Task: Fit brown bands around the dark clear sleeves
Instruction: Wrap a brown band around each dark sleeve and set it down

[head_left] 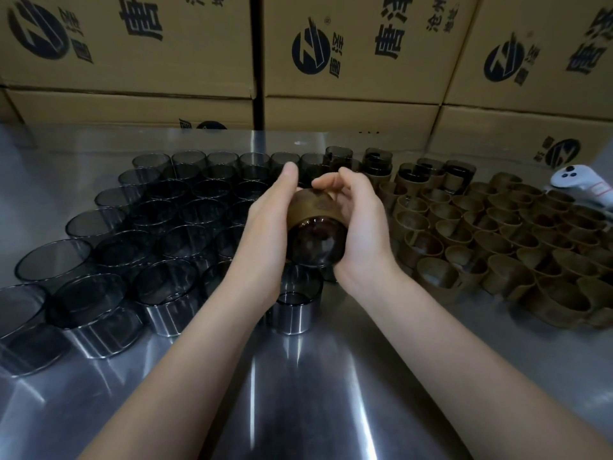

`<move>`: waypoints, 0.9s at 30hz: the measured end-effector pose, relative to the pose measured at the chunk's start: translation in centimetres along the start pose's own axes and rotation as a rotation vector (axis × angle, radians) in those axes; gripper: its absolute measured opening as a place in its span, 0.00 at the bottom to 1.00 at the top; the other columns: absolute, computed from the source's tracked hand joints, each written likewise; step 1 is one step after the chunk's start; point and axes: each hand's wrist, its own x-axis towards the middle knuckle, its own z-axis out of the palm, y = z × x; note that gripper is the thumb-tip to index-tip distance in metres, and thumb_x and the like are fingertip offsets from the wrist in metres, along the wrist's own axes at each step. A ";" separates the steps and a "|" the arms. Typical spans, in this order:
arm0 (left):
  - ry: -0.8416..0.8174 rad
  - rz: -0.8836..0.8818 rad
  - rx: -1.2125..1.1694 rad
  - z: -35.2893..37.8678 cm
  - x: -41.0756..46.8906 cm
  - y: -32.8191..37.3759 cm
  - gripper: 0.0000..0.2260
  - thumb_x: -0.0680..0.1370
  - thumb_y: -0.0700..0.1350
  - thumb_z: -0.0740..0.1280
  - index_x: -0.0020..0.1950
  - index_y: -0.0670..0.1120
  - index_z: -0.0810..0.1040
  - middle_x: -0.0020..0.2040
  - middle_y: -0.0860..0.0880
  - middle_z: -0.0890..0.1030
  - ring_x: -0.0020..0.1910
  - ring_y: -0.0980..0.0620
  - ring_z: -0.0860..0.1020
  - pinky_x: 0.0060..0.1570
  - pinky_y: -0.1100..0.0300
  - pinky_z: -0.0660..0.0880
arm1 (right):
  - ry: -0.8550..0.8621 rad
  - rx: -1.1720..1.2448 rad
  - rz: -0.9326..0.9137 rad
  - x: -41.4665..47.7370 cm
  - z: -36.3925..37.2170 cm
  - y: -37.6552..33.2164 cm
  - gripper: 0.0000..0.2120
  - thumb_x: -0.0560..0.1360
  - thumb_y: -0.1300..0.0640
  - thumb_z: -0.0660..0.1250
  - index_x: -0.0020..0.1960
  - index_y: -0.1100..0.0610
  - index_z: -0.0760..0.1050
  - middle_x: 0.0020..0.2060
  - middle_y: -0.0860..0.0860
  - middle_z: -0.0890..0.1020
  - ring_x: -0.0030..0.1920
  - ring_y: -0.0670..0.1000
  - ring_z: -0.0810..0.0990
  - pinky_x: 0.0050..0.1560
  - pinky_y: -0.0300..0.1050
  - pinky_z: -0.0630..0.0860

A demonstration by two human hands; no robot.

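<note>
Both hands are holding one dark sleeve (315,247) up over the middle of the surface (298,376), tipped so one end is facing the camera. The left hand (268,224) is cupping its left side, and the right hand (361,227) is curling fingers over the brown band (306,210) sitting round the sleeve's far half. Loose sleeves (159,283) are standing in rows on the left and bare bands (497,254) are crowding the right. There are dozens of each, too packed to count exactly. A handful of banded ones (411,175) are sitting at the back. The held sleeve is looking smoky and see-through.
</note>
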 end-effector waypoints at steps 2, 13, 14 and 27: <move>0.063 -0.006 -0.015 0.2 0.0 -0.1 0.22 0.82 0.59 0.59 0.38 0.46 0.79 0.39 0.46 0.84 0.39 0.51 0.84 0.40 0.58 0.80 | -0.018 -0.014 -0.031 -0.2 0.1 0.1 0.16 0.79 0.53 0.61 0.34 0.51 0.80 0.37 0.50 0.82 0.41 0.50 0.83 0.39 0.44 0.80; 0.155 0.062 -0.006 0.4 -0.3 -0.2 0.20 0.84 0.55 0.57 0.38 0.44 0.72 0.34 0.45 0.73 0.32 0.48 0.75 0.36 0.56 0.75 | -0.089 -0.054 -0.118 -0.7 0.3 -0.3 0.18 0.80 0.57 0.61 0.32 0.55 0.77 0.34 0.50 0.79 0.39 0.49 0.80 0.41 0.44 0.80; 0.145 0.071 -0.004 0.4 -0.3 -0.2 0.20 0.84 0.55 0.57 0.39 0.43 0.72 0.34 0.45 0.73 0.32 0.48 0.74 0.35 0.57 0.75 | -0.091 -0.059 -0.123 -0.7 0.3 -0.4 0.18 0.80 0.56 0.61 0.32 0.54 0.77 0.33 0.49 0.79 0.37 0.48 0.80 0.39 0.43 0.79; 0.056 0.157 0.020 0.4 -0.7 -0.2 0.21 0.84 0.53 0.57 0.40 0.39 0.75 0.32 0.42 0.73 0.30 0.49 0.74 0.32 0.61 0.74 | -0.116 -0.155 -0.185 -1.4 0.4 -1.4 0.22 0.80 0.55 0.63 0.27 0.50 0.76 0.27 0.48 0.76 0.32 0.47 0.76 0.36 0.43 0.75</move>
